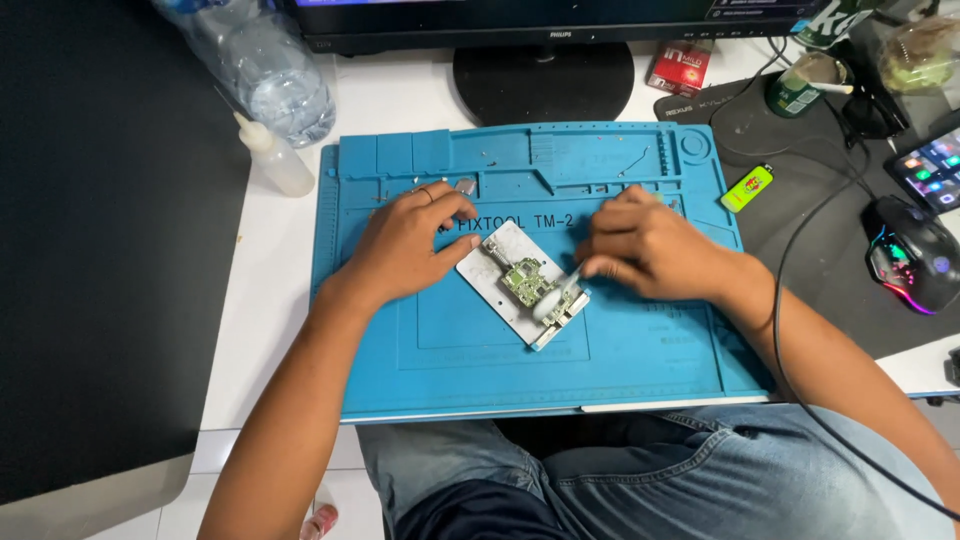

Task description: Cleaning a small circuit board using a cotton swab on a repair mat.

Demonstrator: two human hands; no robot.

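Note:
A small green circuit board (pixel 521 279) is clamped in a silver metal holder (pixel 520 283) lying at an angle on a blue repair mat (pixel 480 350). My left hand (pixel 408 243) rests on the mat with its thumb against the holder's left edge. My right hand (pixel 645 245) grips a thin white-handled tool (pixel 556 299) whose tip touches the board's lower right part.
A monitor stand (pixel 543 82) sits behind the mat. A clear water bottle (pixel 268 70) and a small dropper bottle (pixel 276 155) stand at the far left. A green lighter (pixel 748 187), a lit mouse (pixel 910 257), a phone (pixel 930 170) and cables lie on the right.

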